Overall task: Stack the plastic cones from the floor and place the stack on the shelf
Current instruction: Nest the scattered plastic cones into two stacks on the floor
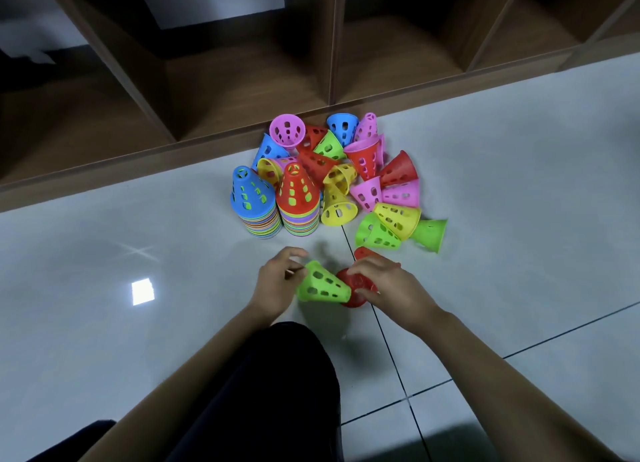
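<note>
Now left hand [275,285] pinches green cone [323,286], right hand [391,285] grips red cone [355,300].

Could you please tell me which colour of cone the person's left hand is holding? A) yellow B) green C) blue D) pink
B: the left hand grips the green cone, whose narrow end meets the red cone held by the right hand.
</note>
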